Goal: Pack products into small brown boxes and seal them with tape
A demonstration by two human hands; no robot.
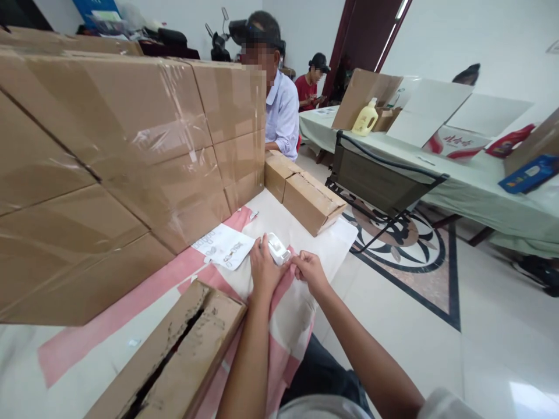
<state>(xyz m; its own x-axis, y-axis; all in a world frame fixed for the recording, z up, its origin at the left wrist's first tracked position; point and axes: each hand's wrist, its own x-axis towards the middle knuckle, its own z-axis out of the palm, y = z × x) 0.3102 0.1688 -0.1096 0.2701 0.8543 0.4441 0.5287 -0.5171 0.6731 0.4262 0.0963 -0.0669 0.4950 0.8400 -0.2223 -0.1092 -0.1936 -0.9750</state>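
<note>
A small white plastic device (278,247) with a rounded body is held just above the cloth-covered table. My left hand (264,267) is closed around its left side and lower end, the fingers along one edge and the thumb near the tip. Close to that end, my right hand (309,270) is closed in a pinch. Whatever may lie between its fingertips is too small to make out. A white sheet of paper (231,247) with printed drawings lies left of the device.
Stacked, taped cardboard boxes (144,128) wall off the table's left side. A long carton (192,343) lies beside my left forearm, and smaller cartons (312,198) stand ahead. A person (283,110) sits beyond them. A folding chair (379,180) stands to the right.
</note>
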